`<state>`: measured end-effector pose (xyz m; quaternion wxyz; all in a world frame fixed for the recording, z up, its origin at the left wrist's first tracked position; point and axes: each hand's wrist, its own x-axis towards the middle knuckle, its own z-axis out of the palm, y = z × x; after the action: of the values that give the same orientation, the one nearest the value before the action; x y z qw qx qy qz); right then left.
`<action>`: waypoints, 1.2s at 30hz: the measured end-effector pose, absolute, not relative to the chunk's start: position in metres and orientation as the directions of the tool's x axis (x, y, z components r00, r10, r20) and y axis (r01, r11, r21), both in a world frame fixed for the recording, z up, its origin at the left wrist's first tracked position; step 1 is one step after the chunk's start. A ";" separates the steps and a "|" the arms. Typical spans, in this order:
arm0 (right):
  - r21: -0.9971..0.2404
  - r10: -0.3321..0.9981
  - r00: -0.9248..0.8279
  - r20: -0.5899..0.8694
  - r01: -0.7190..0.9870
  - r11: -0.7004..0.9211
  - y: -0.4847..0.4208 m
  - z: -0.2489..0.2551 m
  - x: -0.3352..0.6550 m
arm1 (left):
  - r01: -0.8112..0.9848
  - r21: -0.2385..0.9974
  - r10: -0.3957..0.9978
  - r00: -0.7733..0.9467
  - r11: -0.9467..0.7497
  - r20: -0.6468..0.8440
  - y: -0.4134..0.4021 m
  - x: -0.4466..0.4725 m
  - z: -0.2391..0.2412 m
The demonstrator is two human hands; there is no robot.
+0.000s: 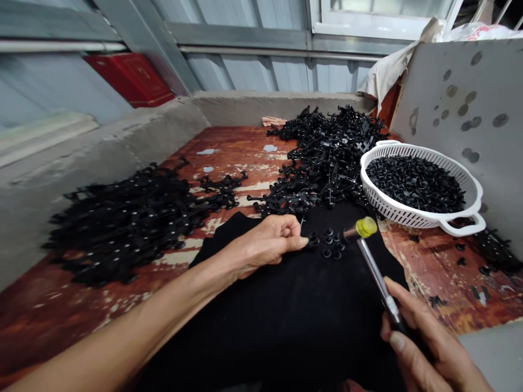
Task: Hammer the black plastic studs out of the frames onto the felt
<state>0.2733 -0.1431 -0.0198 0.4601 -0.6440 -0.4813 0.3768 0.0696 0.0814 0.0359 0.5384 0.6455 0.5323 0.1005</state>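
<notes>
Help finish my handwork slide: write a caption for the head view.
Right hand holding a hammer, left hand close to small parts on black cloth, white basket at right.

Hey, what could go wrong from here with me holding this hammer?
The hammer in your right hand could hit your left hand if a swing strays, since that hand sits near its head. The loose small black parts on the black surface might roll if knocked. The white basket of black pieces might spill if bumped.
</notes>
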 end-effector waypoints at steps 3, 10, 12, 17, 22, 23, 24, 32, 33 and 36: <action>-0.789 0.989 0.056 0.135 0.610 0.073 -0.127 -0.006 0.280 | 0.589 0.794 0.803 0.395 0.151 -0.446 0.081 0.071 0.037; -0.574 0.937 -0.198 0.289 0.747 0.335 -0.091 0.013 0.268 | 0.614 0.774 0.803 0.376 0.159 -0.463 0.078 0.073 0.040; -0.543 0.955 -0.216 0.203 0.787 0.293 -0.085 0.015 0.265 | 0.608 0.777 0.805 0.374 0.162 -0.461 0.078 0.074 0.041; -0.549 0.946 -0.225 0.232 0.773 0.319 -0.084 0.022 0.262 | 0.616 0.773 0.809 0.371 0.154 -0.456 0.080 0.074 0.040; -0.486 0.930 -0.224 0.292 0.803 0.346 -0.089 0.023 0.262 | 0.600 0.788 0.814 0.385 0.137 -0.435 0.081 0.071 0.034; -0.474 0.938 -0.232 0.259 0.815 0.333 -0.089 0.023 0.263 | 0.604 0.788 0.821 0.384 0.124 -0.423 0.081 0.071 0.033; -0.471 0.941 -0.236 0.241 0.820 0.326 -0.090 0.022 0.264 | 0.607 0.787 0.828 0.383 0.108 -0.409 0.080 0.072 0.033; -0.480 0.926 -0.232 0.297 0.802 0.355 -0.089 0.021 0.263 | 0.598 0.802 0.857 0.407 0.012 -0.317 0.080 0.073 0.026; -0.506 0.938 -0.234 0.255 0.794 0.336 -0.088 0.022 0.262 | 0.593 0.805 0.860 0.407 0.009 -0.309 0.079 0.073 0.026; -0.613 0.942 -0.105 0.319 0.735 0.290 -0.095 0.026 0.264 | 0.547 0.837 0.856 0.419 0.029 -0.303 0.076 0.072 0.027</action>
<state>0.2642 -0.0950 0.0256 0.3396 -0.5762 -0.7276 0.1523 0.0724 0.0756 0.0269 0.4979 0.6795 0.5161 0.1550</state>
